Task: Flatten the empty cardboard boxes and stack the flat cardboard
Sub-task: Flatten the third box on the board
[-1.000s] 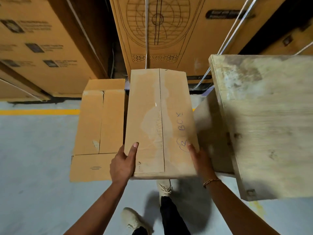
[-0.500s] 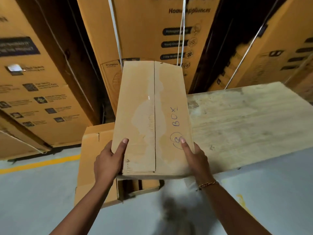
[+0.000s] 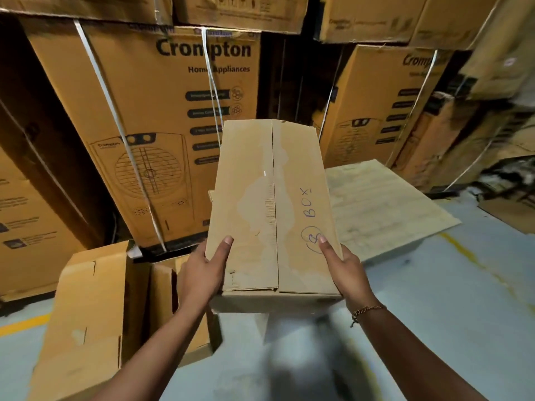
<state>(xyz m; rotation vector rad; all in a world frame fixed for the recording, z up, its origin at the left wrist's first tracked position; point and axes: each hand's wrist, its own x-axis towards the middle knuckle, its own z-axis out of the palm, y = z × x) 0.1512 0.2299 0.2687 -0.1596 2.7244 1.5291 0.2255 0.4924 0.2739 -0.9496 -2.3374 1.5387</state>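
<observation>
Now left hand (image 3: 202,273) and right hand (image 3: 346,270) grip the box (image 3: 254,175) marked "BOX", Crompton cartons (image 3: 162,91) behind.

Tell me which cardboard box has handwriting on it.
The box held by the left hand and right hand: blue pen reads "BOX". The stacked boxes behind carry only print.

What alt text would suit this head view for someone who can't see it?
The left hand and right hand hold a closed cardboard box penned "BOX". An opened box lies on the floor at left; strapped cartons stand behind.
</observation>
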